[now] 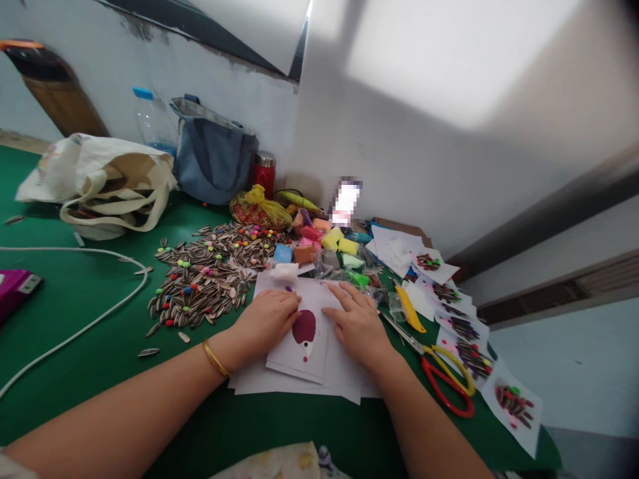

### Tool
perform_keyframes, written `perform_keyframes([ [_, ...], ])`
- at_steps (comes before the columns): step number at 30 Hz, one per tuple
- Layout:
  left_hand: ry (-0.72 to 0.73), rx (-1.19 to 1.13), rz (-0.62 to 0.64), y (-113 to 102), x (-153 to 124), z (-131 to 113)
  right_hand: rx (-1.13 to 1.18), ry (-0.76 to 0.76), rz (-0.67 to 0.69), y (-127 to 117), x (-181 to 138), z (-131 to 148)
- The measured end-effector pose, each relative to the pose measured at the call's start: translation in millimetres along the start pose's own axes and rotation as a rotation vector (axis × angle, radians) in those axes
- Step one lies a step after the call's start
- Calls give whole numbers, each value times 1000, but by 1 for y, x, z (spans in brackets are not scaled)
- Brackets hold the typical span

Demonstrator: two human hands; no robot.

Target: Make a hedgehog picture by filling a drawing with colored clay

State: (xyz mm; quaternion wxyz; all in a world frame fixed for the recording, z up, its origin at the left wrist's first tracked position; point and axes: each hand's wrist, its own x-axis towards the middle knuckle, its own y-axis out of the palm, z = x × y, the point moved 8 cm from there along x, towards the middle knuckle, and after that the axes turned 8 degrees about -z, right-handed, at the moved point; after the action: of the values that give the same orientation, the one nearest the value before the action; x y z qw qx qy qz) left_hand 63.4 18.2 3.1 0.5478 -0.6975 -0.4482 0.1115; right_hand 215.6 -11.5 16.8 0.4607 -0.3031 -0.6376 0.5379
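A small white card with a maroon clay hedgehog shape lies on a stack of white sheets on the green table. My left hand, with a gold bangle at the wrist, rests on the card's left side, its fingers curled down beside the clay. My right hand lies flat on the paper to the right of the clay, fingers stretched forward. Neither hand holds anything that I can see.
A heap of sunflower seeds with coloured clay balls lies left of the paper. Clay blocks are behind it. Red-handled scissors, a yellow tool and finished seed cards lie to the right. Bags, a bottle and a white cable sit to the left.
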Motion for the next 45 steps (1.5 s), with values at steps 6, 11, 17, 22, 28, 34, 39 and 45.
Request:
perform_keyframes([
  [6, 5, -3, -7, 0, -1, 1, 22, -1, -16, 1, 0, 0],
  [11, 0, 1, 1, -1, -1, 0, 33, -1, -29, 2, 1, 0],
  [17, -5, -6, -2, -1, -1, 0, 47, 23, -53, 2, 2, -2],
  [22, -7, -7, 1, -1, -1, 0, 100, 44, -67, 1, 3, -5],
  [28, -8, -5, 2, -1, 1, -1, 96, 63, -156, -9, 3, -10],
  [34, -9, -9, -1, 0, 0, 1, 72, 47, -43, 3, 3, -3],
  [39, -2, -11, -11, -1, 0, 0, 88, 51, -67, 1, 3, -3],
  [45, 2, -26, -20, -1, -1, 0, 163, 91, -182, 2, 9, -10],
])
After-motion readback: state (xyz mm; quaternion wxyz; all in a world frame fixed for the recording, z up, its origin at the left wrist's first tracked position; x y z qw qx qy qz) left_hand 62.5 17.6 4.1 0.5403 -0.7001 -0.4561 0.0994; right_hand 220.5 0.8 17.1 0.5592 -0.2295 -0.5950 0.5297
